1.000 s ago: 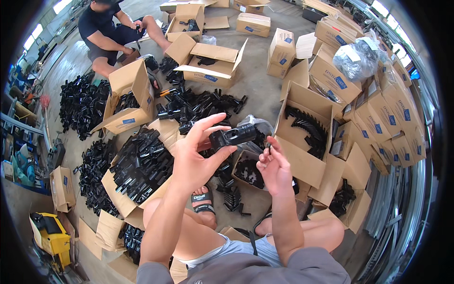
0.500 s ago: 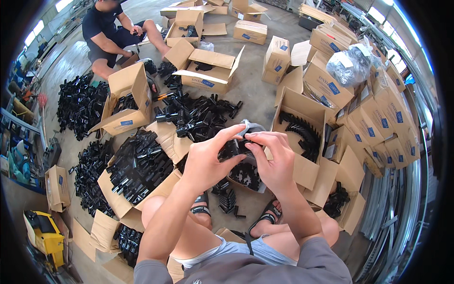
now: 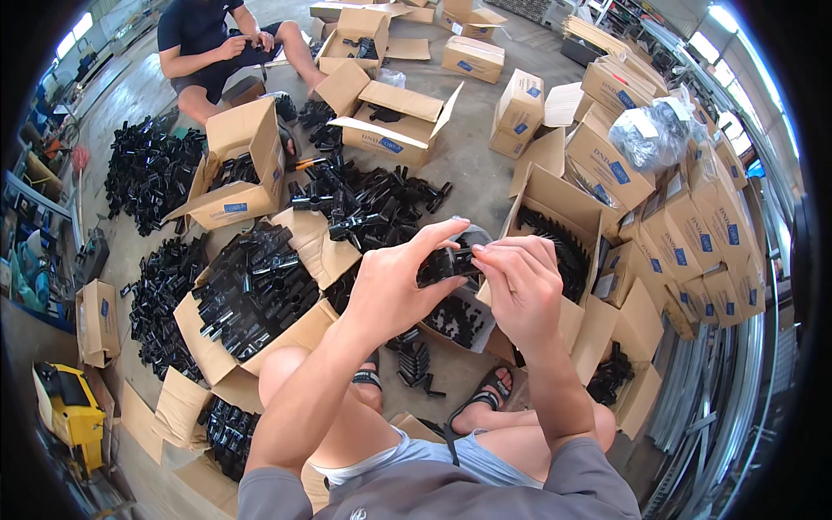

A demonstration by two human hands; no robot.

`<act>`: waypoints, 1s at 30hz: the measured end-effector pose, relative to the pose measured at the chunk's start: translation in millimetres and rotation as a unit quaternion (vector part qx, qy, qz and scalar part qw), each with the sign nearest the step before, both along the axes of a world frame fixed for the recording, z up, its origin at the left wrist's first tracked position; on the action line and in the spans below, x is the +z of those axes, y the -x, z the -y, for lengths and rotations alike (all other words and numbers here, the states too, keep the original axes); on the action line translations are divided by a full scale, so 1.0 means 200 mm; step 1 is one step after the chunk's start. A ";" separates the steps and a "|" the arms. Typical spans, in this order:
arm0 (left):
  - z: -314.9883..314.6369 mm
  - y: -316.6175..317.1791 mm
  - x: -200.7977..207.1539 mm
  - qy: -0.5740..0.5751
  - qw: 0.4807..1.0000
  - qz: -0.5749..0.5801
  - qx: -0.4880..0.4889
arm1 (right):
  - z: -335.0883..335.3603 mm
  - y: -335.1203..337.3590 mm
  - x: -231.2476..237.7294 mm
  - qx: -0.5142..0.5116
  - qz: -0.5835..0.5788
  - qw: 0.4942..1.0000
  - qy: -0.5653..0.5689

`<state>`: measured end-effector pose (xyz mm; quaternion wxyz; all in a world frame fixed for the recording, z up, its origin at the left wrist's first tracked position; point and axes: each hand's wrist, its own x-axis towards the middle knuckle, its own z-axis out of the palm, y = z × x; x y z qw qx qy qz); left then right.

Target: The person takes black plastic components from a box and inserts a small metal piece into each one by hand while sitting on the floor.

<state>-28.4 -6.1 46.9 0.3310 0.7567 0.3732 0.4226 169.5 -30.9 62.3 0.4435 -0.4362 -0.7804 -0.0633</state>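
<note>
Fitting (image 3: 439, 266) between left fingers (image 3: 432, 237), at right fingers (image 3: 510, 261)

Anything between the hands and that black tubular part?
Nothing visible: the left hand grips the black part, and the right hand is right at its right end. Whether that hand pinches something small there is hidden.

held part (image 3: 440, 267): glossy black | part pile (image 3: 152, 173), left of held part: black | carton (image 3: 598, 147), right of it: tan with blue patch | machine (image 3: 82, 423), lower left of it: yellow, black top | rails (image 3: 726, 407), lower right of it: silver-grey | shorts (image 3: 511, 455), below it: pale blue-grey | shirt (image 3: 485, 498), farther below it: dark grey
</note>
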 end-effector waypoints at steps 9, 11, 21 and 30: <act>0.00 -0.02 0.00 0.034 0.999 0.016 -0.003 | 0.01 0.00 -0.02 0.000 -0.008 1.000 0.017; 0.00 0.00 0.00 0.036 0.999 0.014 -0.001 | 0.01 0.01 -0.03 -0.006 -0.011 1.000 0.022; 0.00 -0.01 -0.05 -0.041 0.999 -0.001 0.018 | 0.00 0.01 -0.07 -0.006 0.009 1.000 0.005; 0.01 0.03 -0.08 -0.037 0.999 -0.032 0.022 | 0.02 0.05 -0.08 0.000 -0.123 0.980 0.158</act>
